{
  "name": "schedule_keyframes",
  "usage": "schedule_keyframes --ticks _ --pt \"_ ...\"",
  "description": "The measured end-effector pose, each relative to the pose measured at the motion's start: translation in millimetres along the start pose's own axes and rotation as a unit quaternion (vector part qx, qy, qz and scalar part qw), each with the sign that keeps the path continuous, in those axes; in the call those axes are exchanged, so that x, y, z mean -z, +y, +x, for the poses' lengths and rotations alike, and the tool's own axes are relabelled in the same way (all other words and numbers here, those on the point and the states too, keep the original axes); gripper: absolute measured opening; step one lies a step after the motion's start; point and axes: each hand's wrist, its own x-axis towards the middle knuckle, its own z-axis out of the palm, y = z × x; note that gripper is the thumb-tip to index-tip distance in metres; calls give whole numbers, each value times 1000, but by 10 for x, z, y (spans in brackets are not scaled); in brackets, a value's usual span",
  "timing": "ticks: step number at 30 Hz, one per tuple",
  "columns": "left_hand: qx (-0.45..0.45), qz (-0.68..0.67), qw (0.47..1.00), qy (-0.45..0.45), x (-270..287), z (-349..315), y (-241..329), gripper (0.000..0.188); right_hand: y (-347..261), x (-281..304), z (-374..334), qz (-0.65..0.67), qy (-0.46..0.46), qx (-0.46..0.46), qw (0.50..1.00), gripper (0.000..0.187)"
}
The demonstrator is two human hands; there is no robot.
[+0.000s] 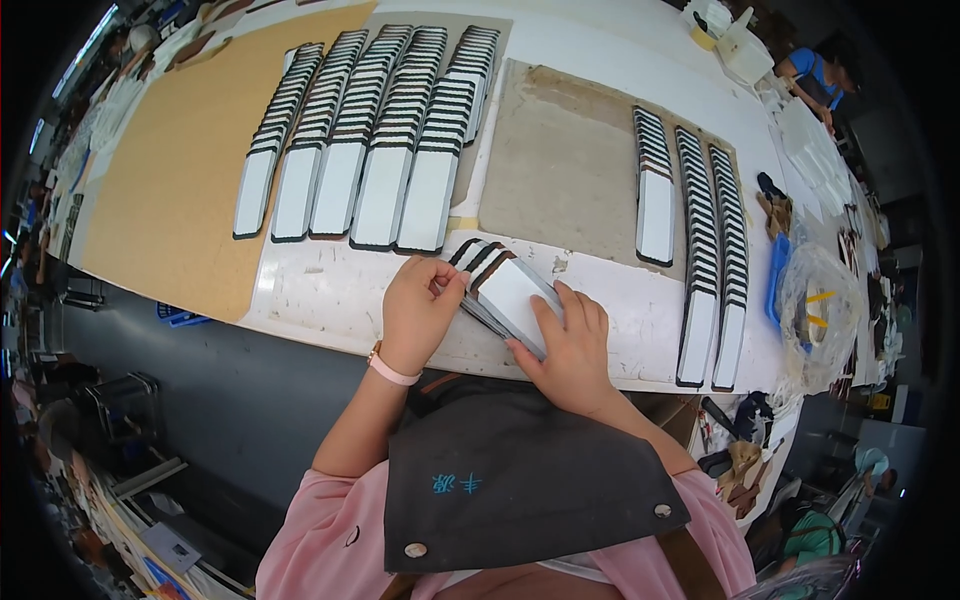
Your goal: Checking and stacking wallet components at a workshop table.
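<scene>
Near the table's (330,295) front edge I have a small fan of white, black-rimmed cards (505,290) under both hands. My left hand (418,312) is curled, thumb and fingertips pinching the fan's left end, a pink band (390,372) on the wrist. My right hand (572,345) lies flatter, fingers together and pressed on the top card's lower right edge, thumb along its side. I count about four cards showing in the fan; the exact number underneath I cannot tell.

Beyond my left hand, five overlapping rows of the same cards (375,130) run away from me, partly on a tan sheet (180,170), partly on a grey board. Each row holds too many cards to count surely.

Just beyond the fan lies a bare grey mat (560,160). At its right side, three more rows (695,220) lie: one short, two long and reaching nearly to the table edge.

Right of those, a blue tray (778,280) and a clear plastic bag (820,310) sit close together. One other person in a blue top (815,75) is at the far right corner, well apart from my hands. A dark apron (520,480) covers my lap over pink sleeves.
</scene>
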Motion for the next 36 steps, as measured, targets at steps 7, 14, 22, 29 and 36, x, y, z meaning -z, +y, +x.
schedule_keyframes --ticks 7,14,22,29,36 --pt "1 -10 1000 -20 11 17 -59 13 12 -30 -6 13 6 -3 1000 53" --pt "36 -32 998 -34 17 31 -57 16 -2 -28 -4 4 18 2 1000 51" --pt "29 -39 998 -29 16 10 -103 18 -2 -42 -9 6 14 8 1000 51" --pt "24 -32 998 -41 2 -43 12 23 37 -81 18 37 -8 -19 999 58" --pt "30 -46 997 -53 -47 -112 26 24 19 -28 16 29 -28 -32 999 65"
